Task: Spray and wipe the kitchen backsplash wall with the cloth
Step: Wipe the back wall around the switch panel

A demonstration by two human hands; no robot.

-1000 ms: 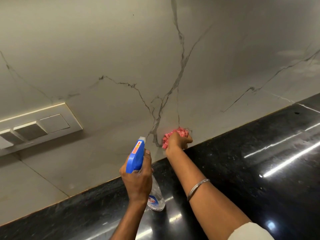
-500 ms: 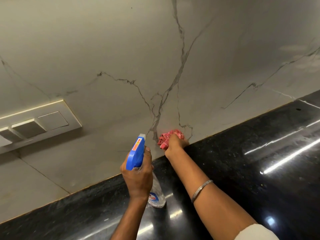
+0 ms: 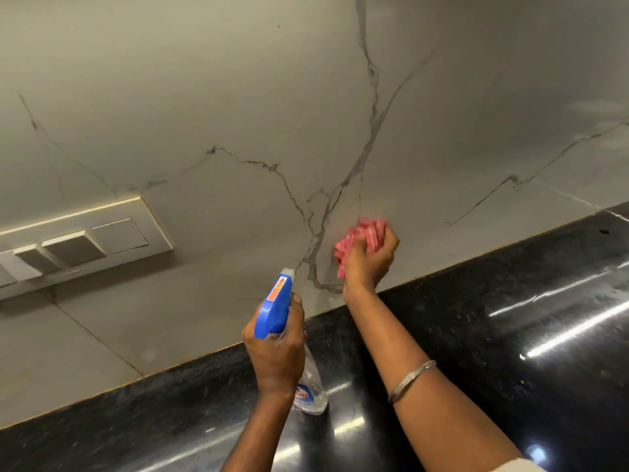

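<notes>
Wall (image 3: 238, 97): pale stone-look panels with dark veins that meet near the lower centre. It meets a glossy black bench (image 3: 510, 335) along a slanted seam.

Right grip (image 3: 369, 264): a bare hand, fingers curled tight round a bunched pink cloth (image 3: 362, 233). The cloth is pressed against the wall, just above the seam with the bench and just to the right of the vein junction. Its upper edge is slightly blurred.

Left grip (image 3: 275, 349): a bare hand closed round the neck of a spray bottle (image 3: 275, 308). The blue trigger head stands above the fist with its nozzle aimed at the wall, apart from the surface. The thumb lies along the side of the head. Whether a finger is on the trigger cannot be told. The clear body hangs below the hand, over the bench; contact with the bench cannot be confirmed.

Other items: a switch plate (image 3: 85, 240) is set in the wall at the left, well apart from the cloth. A metal bangle (image 3: 412, 381) sits on the right forearm. A light sleeve (image 3: 520, 466) shows at the bottom edge. Bright streaks of light reflect on the bench at the right.
</notes>
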